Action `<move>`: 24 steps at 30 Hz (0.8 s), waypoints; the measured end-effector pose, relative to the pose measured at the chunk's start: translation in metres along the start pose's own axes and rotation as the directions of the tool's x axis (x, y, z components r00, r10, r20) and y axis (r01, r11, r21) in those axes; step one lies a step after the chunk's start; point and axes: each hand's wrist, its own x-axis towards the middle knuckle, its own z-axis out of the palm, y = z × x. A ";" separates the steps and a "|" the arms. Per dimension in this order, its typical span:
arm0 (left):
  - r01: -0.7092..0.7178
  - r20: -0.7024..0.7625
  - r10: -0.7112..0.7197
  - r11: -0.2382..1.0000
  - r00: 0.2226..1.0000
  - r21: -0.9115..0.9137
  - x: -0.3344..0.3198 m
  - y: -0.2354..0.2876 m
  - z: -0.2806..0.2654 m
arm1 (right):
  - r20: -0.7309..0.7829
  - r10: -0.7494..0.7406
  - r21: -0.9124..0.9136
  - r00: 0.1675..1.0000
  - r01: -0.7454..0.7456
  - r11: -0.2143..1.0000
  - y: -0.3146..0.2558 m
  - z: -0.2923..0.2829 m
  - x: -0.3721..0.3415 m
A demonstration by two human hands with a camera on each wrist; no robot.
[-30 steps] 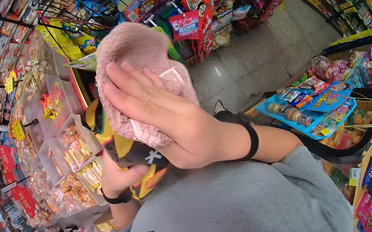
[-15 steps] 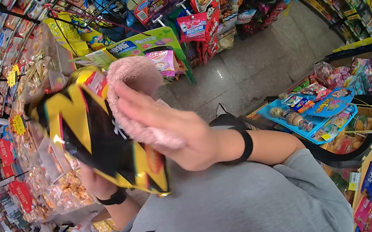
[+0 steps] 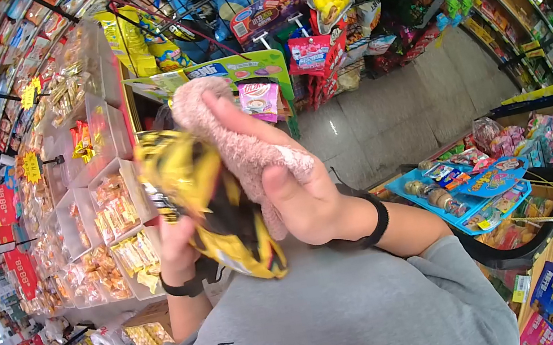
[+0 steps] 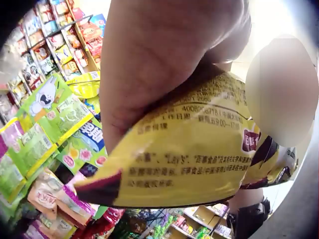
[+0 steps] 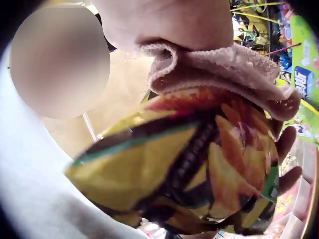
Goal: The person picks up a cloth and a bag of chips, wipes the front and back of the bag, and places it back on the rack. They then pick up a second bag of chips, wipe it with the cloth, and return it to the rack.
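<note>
In the head view my left hand (image 3: pixel 178 246) grips a yellow-and-black chip bag (image 3: pixel 211 198) from its left side, in front of my chest. My right hand (image 3: pixel 307 200) holds a fluffy pink cloth (image 3: pixel 230 133) between thumb and fingers, right against the bag's right side. In the left wrist view the yellow printed back of the chip bag (image 4: pixel 184 154) fills the middle below the left hand (image 4: pixel 154 55). The right wrist view has the cloth (image 5: pixel 214 69) over the bag's top edge, with pictured chips on the bag (image 5: pixel 144 154) below. Some left fingertips (image 5: pixel 288 144) show behind it.
Clear bins (image 3: pixel 112 193) of wrapped snacks stand at the left. A wire rack (image 3: pixel 219 6) of hanging packets is ahead, with a green packet display (image 3: pixel 273 63) below. To the right is a black-rimmed basket (image 3: pixel 531 232) with a blue package (image 3: pixel 470 191). Tiled floor (image 3: pixel 397 108) lies between.
The chip bag has swung out from behind the cloth and turned between my hands. My right hand and the cloth have moved from its front to its right side. The head view has shifted slightly.
</note>
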 end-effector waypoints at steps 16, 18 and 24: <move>-0.176 0.030 0.203 0.906 0.979 -0.385 0.052 -0.016 0.003 | 0.285 0.002 -0.502 0.959 0.148 0.852 -0.003 0.003 -0.007; -0.166 0.135 0.188 0.973 0.973 -0.158 0.054 -0.016 0.001 | 0.344 -0.032 -0.544 0.938 0.227 0.808 -0.003 0.002 -0.017; -0.184 0.304 0.096 0.943 0.948 0.276 0.067 -0.011 0.016 | 0.319 -0.091 -0.579 0.943 0.271 0.769 -0.011 0.003 -0.032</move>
